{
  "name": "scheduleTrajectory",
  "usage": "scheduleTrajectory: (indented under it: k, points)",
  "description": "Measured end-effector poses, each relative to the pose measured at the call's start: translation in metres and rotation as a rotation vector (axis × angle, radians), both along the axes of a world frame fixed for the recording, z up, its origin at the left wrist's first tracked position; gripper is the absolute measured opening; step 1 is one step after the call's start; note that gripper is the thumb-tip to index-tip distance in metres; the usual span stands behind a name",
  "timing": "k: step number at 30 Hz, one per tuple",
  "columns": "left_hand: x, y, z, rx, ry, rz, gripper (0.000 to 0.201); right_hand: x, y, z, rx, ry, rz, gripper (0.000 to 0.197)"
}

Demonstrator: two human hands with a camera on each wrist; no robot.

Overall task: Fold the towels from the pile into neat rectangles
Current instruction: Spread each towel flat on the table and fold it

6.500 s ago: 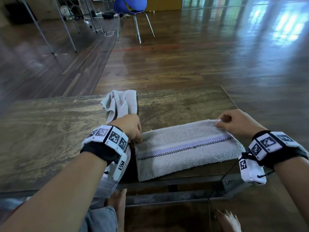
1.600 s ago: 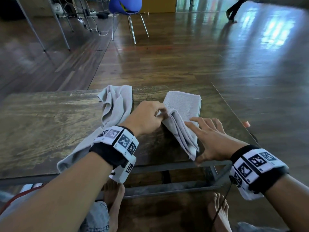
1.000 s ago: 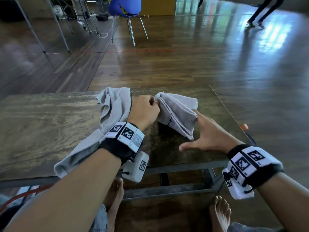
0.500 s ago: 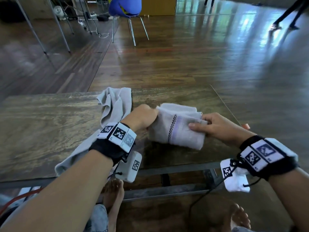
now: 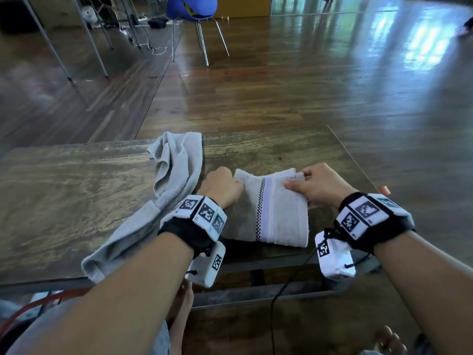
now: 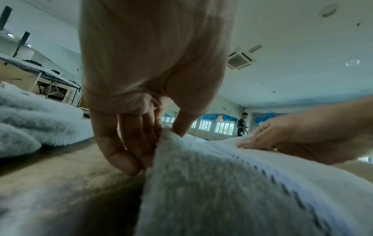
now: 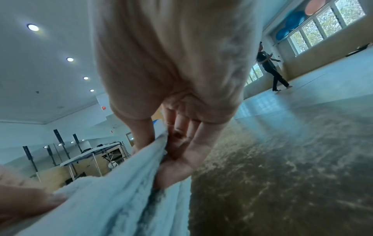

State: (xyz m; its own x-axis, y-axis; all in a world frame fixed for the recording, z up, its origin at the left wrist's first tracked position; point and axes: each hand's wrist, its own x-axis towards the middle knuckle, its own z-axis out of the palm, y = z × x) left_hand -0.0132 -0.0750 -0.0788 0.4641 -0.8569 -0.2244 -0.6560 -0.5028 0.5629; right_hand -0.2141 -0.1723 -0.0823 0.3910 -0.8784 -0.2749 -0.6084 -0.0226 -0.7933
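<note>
Striped towel (image 5: 268, 213), folded small, lies at the table's (image 5: 76, 196) five o'clock (head view).

Left wrist view: left hand (image 6: 141, 99) pinches its far corner.

Right wrist view: right hand (image 7: 171, 127) pinches the opposite corner; align edges before pressing flat.

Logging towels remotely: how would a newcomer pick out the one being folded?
On the wooden table, look near the front edge, between the left hand and right hand. The folded towel there has a checkered and lilac stripe; the crumpled grey towel beside it is plain.
</note>
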Motion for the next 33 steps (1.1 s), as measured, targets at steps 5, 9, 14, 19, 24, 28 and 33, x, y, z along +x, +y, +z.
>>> scheduleTrajectory:
  k: [5, 9, 14, 19, 24, 28, 33]
  points:
    - [-0.004, -0.006, -0.013, 0.024, -0.109, -0.022, 0.025, 0.007, 0.003, -0.003, -0.093, 0.193, -0.013, 0.029]
    - [-0.003, -0.012, -0.011, 0.068, -0.091, 0.003, 0.03, 0.007, 0.008, -0.006, -0.402, 0.337, 0.137, 0.043]
    - [-0.004, -0.012, -0.008, 0.041, -0.155, -0.178, 0.034, 0.001, 0.004, -0.004, -0.42, 0.306, 0.236, 0.027]
    - [-0.006, -0.008, -0.009, -0.093, -0.251, -0.156, 0.002, -0.005, 0.003, -0.007, -0.485, 0.253, 0.29, 0.025]
    - [-0.014, -0.002, -0.005, -0.15, -0.298, -0.117, 0.019, -0.005, 0.004, -0.008, -0.42, 0.423, 0.348, 0.024]
    - [-0.02, 0.006, 0.002, -0.1, -0.326, -0.126, 0.032, -0.004, 0.01, -0.003, -0.406, 0.531, 0.272, 0.025]
    - [-0.03, 0.019, 0.001, -0.128, -0.458, -0.149, 0.032, -0.007, 0.019, 0.008, -0.299, 0.62, 0.396, 0.04]
